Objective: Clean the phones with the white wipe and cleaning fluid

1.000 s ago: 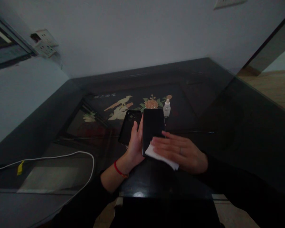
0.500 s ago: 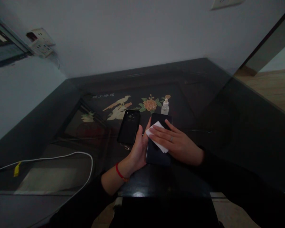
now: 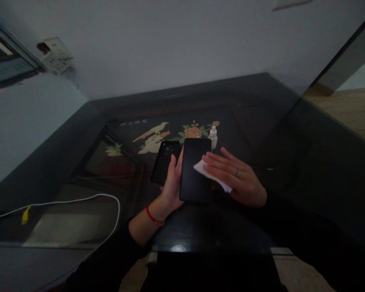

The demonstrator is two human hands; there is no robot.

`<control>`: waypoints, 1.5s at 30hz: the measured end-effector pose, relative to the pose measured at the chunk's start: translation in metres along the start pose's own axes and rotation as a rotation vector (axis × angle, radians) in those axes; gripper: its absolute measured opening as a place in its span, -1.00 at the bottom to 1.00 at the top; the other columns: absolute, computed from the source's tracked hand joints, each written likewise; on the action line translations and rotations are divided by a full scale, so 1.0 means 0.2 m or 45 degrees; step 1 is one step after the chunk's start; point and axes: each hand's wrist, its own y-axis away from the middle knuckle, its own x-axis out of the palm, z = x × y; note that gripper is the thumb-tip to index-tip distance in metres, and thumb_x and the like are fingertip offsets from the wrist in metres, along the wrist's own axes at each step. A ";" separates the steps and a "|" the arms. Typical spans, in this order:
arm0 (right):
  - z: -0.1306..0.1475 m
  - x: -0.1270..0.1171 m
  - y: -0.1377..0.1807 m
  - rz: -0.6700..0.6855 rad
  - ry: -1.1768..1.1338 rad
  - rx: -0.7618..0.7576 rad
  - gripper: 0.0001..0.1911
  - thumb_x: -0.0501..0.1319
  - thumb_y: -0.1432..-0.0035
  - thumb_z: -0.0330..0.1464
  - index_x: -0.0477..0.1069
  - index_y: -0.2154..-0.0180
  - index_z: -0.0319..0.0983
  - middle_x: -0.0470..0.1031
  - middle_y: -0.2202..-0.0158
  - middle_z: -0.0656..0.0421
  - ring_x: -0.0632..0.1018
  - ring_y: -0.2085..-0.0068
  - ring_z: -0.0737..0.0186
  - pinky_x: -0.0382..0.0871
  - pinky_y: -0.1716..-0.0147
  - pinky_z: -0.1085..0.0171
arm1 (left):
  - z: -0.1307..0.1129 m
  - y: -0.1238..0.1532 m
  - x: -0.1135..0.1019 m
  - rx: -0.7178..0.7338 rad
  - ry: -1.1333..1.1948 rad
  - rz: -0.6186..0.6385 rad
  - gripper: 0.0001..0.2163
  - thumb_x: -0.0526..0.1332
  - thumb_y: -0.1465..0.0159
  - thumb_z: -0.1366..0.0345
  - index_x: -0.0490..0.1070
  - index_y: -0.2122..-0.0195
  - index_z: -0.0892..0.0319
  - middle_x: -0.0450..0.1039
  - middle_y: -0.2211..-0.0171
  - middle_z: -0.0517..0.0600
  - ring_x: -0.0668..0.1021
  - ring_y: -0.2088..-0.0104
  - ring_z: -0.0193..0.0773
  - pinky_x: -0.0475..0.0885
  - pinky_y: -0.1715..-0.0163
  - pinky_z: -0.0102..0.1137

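My left hand point(image 3: 172, 184), with a red bracelet at the wrist, grips the left edge of a black smartphone point(image 3: 196, 174). The phone is held above the table with its dark face towards me. A folded white wipe point(image 3: 214, 177) is under the fingers of my right hand point(image 3: 235, 177), at the phone's right side; its left corner overlaps the phone. A ring shows on that hand. Partly behind my left hand lies a black phone case point(image 3: 162, 163), inside up. A small clear dropper bottle with a white top point(image 3: 213, 138) stands just beyond the phone.
The dark glossy table point(image 3: 249, 117) bears a bird and flower picture point(image 3: 153, 138). On the left a white cable point(image 3: 76, 200) with a yellow tag point(image 3: 25, 215) runs over the table. Power sockets point(image 3: 57, 54) sit by the wall at the back left.
My left hand has raised and turned the phone, shifting it left, so more of its face shows. The wipe in my right hand has slid right, mostly off the phone.
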 end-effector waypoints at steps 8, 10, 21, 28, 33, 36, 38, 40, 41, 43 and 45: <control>-0.07 -0.01 0.00 0.041 0.140 0.069 -0.44 0.02 -0.24 -0.60 0.15 -0.25 -0.21 0.39 -0.16 0.01 0.30 -0.25 0.15 0.02 -0.29 -0.12 | 0.00 0.02 0.01 -0.067 -0.099 0.082 -0.47 -0.17 -0.35 -0.09 -0.14 -0.34 -0.25 0.37 -0.15 0.07 0.58 0.13 0.00 0.44 0.14 0.04; -0.04 -0.01 0.00 0.095 0.106 -0.033 -0.49 0.01 -0.26 -0.58 0.19 -0.22 -0.25 0.41 -0.15 0.02 0.31 -0.25 0.18 0.00 -0.30 -0.10 | -0.02 0.01 0.01 0.009 -0.079 -0.010 -0.49 -0.18 -0.38 -0.04 -0.01 -0.33 -0.12 0.39 -0.13 0.05 0.56 0.08 -0.07 0.41 0.03 -0.06; 0.20 -0.02 -0.03 0.059 -0.317 -0.452 -0.76 0.03 -0.30 -0.52 0.45 0.13 -0.39 0.59 0.07 0.01 0.51 -0.09 0.11 0.33 -0.19 0.05 | -0.05 0.00 0.00 -0.027 -0.098 -0.006 -0.47 -0.19 -0.38 -0.03 0.10 -0.29 0.06 0.55 0.17 0.12 0.62 0.28 -0.10 0.49 0.22 -0.17; 0.08 0.03 0.02 -0.692 -0.734 1.053 -0.69 -0.01 -0.38 -0.29 0.51 0.19 -0.17 0.59 0.17 0.14 0.61 0.18 0.23 0.54 0.14 0.18 | -0.01 0.00 0.02 0.047 -0.245 -0.078 -0.50 0.07 -0.30 -0.01 0.18 -0.25 -0.06 0.54 0.11 0.02 0.60 0.29 -0.15 0.49 0.19 -0.17; 0.03 0.13 0.05 -0.743 -1.187 1.310 -0.73 0.14 -0.27 -0.14 0.50 0.20 -0.15 0.60 0.20 0.18 0.62 0.23 0.21 0.58 0.30 0.24 | 0.03 0.00 0.01 0.249 -0.403 -0.248 -0.59 0.18 -0.26 0.09 0.38 -0.11 0.08 0.48 -0.05 0.00 0.53 0.05 -0.14 0.39 0.01 -0.31; 0.07 0.13 0.05 -0.660 -1.092 1.256 -0.74 0.14 -0.28 -0.17 0.51 0.18 -0.16 0.62 0.23 0.18 0.63 0.24 0.24 0.57 0.26 0.29 | 0.06 0.01 0.01 0.255 -0.394 -0.187 -0.61 0.18 -0.28 0.11 0.41 -0.08 0.13 0.48 -0.04 0.02 0.50 0.00 -0.16 0.37 0.01 -0.37; 0.10 0.11 0.04 -0.580 -0.990 1.167 -0.75 0.13 -0.29 -0.21 0.52 0.15 -0.16 0.62 0.17 0.17 0.63 0.17 0.23 0.55 0.17 0.29 | 0.07 0.02 0.01 0.196 -0.334 -0.127 -0.64 0.17 -0.29 0.12 0.42 -0.06 0.12 0.53 0.06 0.00 0.54 0.12 -0.24 0.41 0.13 -0.42; 0.12 0.08 0.03 -0.490 -0.904 1.054 -0.74 0.09 -0.33 -0.25 0.51 0.11 -0.15 0.59 0.06 0.14 0.60 0.05 0.19 0.50 0.04 0.24 | 0.08 0.02 0.01 0.059 -0.238 -0.063 -0.66 0.16 -0.29 0.07 0.46 0.01 0.12 0.53 0.29 -0.03 0.51 0.37 -0.34 0.40 0.38 -0.49; 0.12 0.07 0.02 -0.438 -0.868 0.996 -0.73 0.06 -0.34 -0.27 0.50 0.09 -0.15 0.57 0.01 0.13 0.57 -0.01 0.17 0.47 -0.02 0.20 | 0.08 0.02 0.00 -0.035 -0.176 -0.022 -0.66 0.15 -0.28 0.03 0.48 0.07 0.13 0.49 0.38 -0.05 0.46 0.47 -0.39 0.34 0.50 -0.52; 0.13 0.05 0.00 -0.334 -0.820 0.896 -0.71 0.04 -0.35 -0.29 0.50 0.06 -0.16 0.51 -0.06 0.11 0.51 -0.10 0.14 0.41 -0.09 0.15 | 0.08 0.02 -0.02 -0.204 -0.032 0.063 -0.60 0.13 -0.25 -0.08 0.49 0.18 0.16 0.43 0.42 -0.04 0.40 0.53 -0.41 0.23 0.61 -0.54; 0.13 0.04 -0.01 -0.280 -0.803 0.836 -0.70 0.03 -0.35 -0.28 0.50 0.07 -0.17 0.50 -0.07 0.10 0.49 -0.11 0.13 0.40 -0.10 0.15 | 0.07 0.01 -0.03 -0.300 0.087 0.119 -0.51 0.07 -0.23 -0.17 0.49 0.20 0.18 0.44 0.37 0.01 0.42 0.48 -0.38 0.24 0.58 -0.52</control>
